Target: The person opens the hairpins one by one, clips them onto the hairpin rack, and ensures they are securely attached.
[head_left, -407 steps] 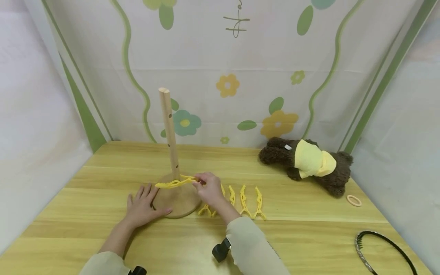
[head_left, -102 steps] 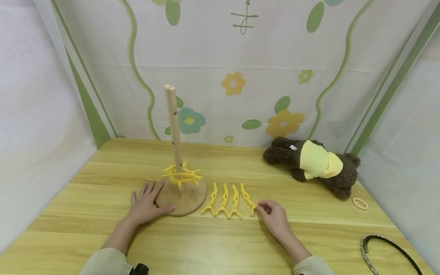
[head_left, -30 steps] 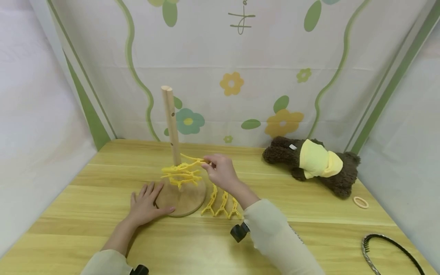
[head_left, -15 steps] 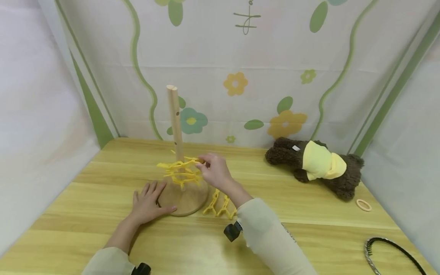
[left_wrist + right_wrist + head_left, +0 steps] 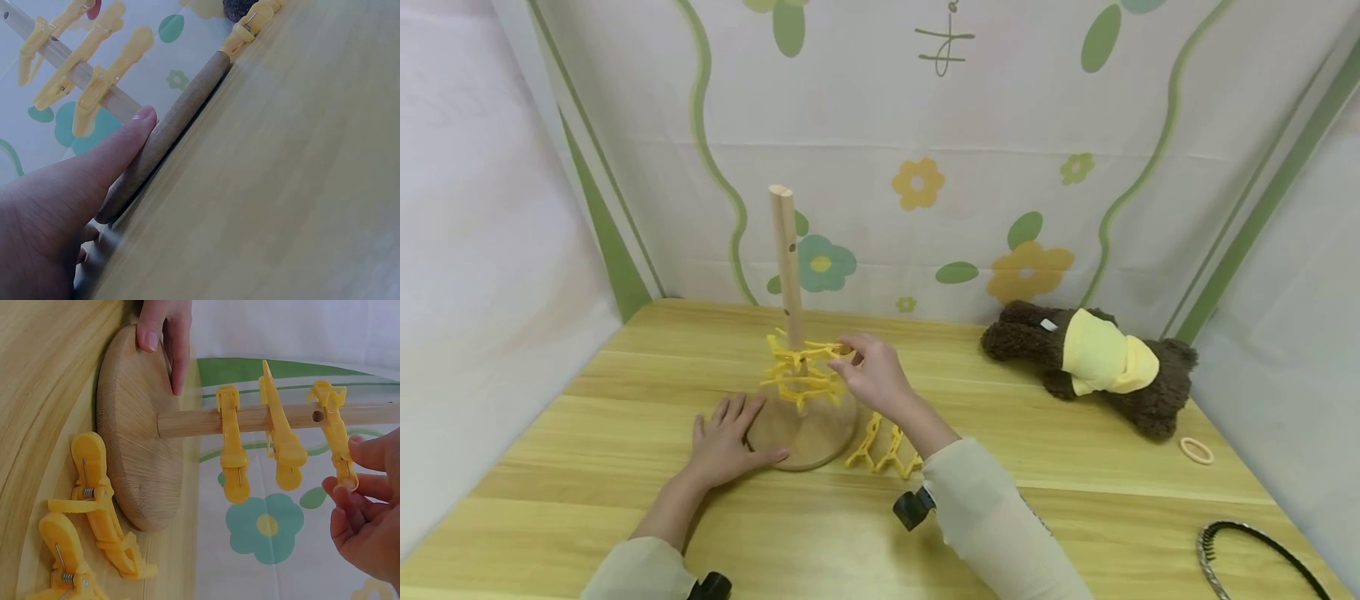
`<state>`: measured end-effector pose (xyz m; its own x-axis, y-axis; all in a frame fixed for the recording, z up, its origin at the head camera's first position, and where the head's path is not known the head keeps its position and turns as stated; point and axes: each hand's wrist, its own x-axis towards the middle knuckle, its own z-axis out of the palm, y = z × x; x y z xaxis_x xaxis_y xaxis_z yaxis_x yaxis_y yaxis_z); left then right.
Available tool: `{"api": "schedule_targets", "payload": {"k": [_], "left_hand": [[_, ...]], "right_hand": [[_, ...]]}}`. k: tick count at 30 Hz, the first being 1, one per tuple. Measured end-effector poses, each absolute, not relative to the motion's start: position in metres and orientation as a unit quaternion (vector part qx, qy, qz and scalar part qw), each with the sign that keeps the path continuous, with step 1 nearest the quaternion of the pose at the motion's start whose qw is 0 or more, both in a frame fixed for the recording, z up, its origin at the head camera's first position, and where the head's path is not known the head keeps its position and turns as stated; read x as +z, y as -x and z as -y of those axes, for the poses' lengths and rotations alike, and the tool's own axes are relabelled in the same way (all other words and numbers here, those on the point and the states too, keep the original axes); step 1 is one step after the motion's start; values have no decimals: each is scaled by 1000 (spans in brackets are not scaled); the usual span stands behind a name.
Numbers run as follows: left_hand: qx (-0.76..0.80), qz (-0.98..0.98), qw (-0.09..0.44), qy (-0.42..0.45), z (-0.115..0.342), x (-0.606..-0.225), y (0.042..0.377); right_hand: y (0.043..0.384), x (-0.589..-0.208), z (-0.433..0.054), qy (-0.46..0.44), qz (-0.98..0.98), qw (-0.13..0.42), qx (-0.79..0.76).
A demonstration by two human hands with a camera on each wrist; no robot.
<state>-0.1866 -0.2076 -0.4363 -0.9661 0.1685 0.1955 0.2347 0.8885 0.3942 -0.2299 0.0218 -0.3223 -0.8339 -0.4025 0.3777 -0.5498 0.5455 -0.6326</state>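
Clock positions refer to the head view, centred on the base.

The right hand (image 5: 871, 379), at 2 o'clock, pinches the lever end of the upper clip (image 5: 334, 428) between thumb and fingers. This clip, smooth yellow plastic with a slightly curved body, lies across the wooden post (image 5: 787, 267) near a dark round hole; whether its jaws grip the wood cannot be told. Below it, a middle clip (image 5: 284, 437) and a lower clip (image 5: 232, 440) sit crosswise on the post.

The left hand (image 5: 722, 450), fingers spread, rests on the rim of the base (image 5: 805, 437) at 9 o'clock. The base is a fine-grained wooden disc.

At 3 o'clock, loose clips (image 5: 90, 456) with coiled metal springs lie on the wood-grain worktop (image 5: 625, 500). Farther out: a curly brown plush toy (image 5: 1105, 354) between 2 and 3, a pale ring (image 5: 1197, 451) at 3, and a toothed, curved headband (image 5: 1206, 562) between 3 and 4.
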Motion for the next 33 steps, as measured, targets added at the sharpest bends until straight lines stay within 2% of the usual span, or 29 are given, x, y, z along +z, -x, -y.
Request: {"api": "schedule_targets", "payload": {"k": [10, 16, 25, 33], "left_hand": [[-207, 969, 85, 107, 209, -436, 186], [-212, 968, 80, 108, 206, -438, 187], [-206, 969, 83, 105, 209, -442, 189], [-206, 970, 82, 103, 208, -442, 189]], "right_hand": [[229, -318, -33, -259, 856, 71, 442], [211, -315, -71, -245, 844, 67, 473], [183, -333, -119, -212, 841, 46, 495], [157, -342, -131, -207, 836, 102, 497]]}}
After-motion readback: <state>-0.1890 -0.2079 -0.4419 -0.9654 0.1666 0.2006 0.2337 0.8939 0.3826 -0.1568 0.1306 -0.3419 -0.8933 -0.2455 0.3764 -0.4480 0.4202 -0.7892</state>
